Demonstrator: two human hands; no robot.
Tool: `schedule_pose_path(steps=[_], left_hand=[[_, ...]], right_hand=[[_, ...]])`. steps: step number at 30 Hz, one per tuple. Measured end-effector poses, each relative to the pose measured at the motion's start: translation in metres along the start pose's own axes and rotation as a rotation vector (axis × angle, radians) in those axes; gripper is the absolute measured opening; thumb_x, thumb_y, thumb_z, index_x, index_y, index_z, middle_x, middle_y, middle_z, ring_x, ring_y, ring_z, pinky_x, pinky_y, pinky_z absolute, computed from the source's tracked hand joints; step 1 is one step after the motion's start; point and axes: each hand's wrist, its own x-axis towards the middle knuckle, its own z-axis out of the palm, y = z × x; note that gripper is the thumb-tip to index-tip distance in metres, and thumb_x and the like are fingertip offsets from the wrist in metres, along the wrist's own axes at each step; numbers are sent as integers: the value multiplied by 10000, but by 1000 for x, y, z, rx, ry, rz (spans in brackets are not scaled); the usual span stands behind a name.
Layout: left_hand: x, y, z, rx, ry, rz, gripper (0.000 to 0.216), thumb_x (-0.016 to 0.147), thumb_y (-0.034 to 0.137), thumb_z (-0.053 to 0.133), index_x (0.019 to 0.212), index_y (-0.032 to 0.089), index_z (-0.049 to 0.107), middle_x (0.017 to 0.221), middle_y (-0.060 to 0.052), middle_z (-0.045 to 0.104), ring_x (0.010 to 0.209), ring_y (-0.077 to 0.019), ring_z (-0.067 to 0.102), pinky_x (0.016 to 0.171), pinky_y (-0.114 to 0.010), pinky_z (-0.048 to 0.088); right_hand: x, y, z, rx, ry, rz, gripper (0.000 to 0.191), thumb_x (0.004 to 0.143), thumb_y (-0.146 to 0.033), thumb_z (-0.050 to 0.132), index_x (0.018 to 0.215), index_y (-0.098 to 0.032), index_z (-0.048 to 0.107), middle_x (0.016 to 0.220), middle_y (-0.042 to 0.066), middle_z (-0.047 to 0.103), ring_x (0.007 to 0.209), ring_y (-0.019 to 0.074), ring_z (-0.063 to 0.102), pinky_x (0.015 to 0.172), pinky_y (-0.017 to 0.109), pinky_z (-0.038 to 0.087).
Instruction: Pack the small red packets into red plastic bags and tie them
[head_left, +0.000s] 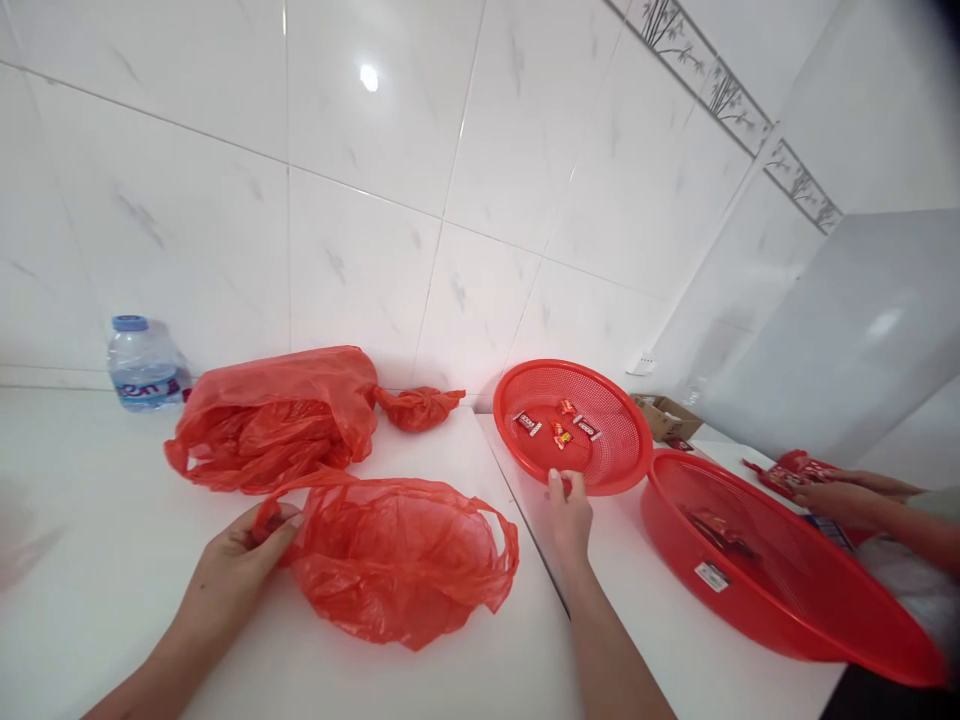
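Observation:
My left hand is closed on one handle of a thin red plastic bag. The bag lies spread on the white table with its mouth held wide, and no contents show inside. My right hand pinches the near rim of a round red plastic basket, which tilts toward me. Inside that basket sit several small wrapped snacks in red and yellow packaging. Part of my right thumb and fingers hides behind the rim.
Left of the basket lie a heap of red bags and a small knotted red bag. A water bottle stands by the wall. At right are a larger red basket, a cardboard box and another person's hands.

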Motion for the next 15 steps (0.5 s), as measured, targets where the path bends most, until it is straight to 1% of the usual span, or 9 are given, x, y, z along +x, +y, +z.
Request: schedule_pose_path(steps=[2, 4, 8, 11, 15], left_hand=[[-4, 5, 1, 1, -3, -6, 245, 731, 447, 644, 723, 209, 586, 706, 60, 617, 672, -131, 557, 602, -192, 458], [-5, 6, 1, 12, 20, -20, 236, 729, 432, 651, 712, 207, 580, 684, 70, 604, 673, -120, 544, 616, -175, 445], [1, -4, -3, -4, -45, -18, 320, 711, 515, 644, 798, 211, 594, 750, 26, 629, 714, -164, 575, 636, -219, 474], [5, -11, -4, -47, -102, 3, 367, 698, 541, 646, 858, 213, 604, 819, 0, 648, 757, -183, 590, 661, -236, 486], [5, -11, -6, -71, -101, 6, 370, 684, 535, 662, 873, 221, 611, 830, 2, 655, 774, -180, 591, 677, -227, 483]], right_hand=[[-3, 4, -1, 69, -15, 34, 390, 823, -584, 413, 912, -218, 518, 868, 46, 655, 709, 194, 639, 650, 292, 465], [-7, 7, -1, 134, -24, 72, 367, 815, -574, 433, 881, -220, 504, 850, 36, 649, 687, 186, 644, 620, 283, 481], [-12, 15, 0, 234, -14, 138, 308, 776, -526, 499, 840, -225, 510, 845, 16, 630, 705, 176, 630, 573, 262, 498], [-15, 18, 1, 286, -1, 162, 281, 744, -489, 535, 824, -220, 530, 841, 5, 612, 703, 163, 605, 575, 254, 505], [-23, 14, -6, 326, -15, 161, 288, 721, -487, 573, 804, -212, 557, 803, -2, 605, 722, 163, 589, 603, 254, 509]])
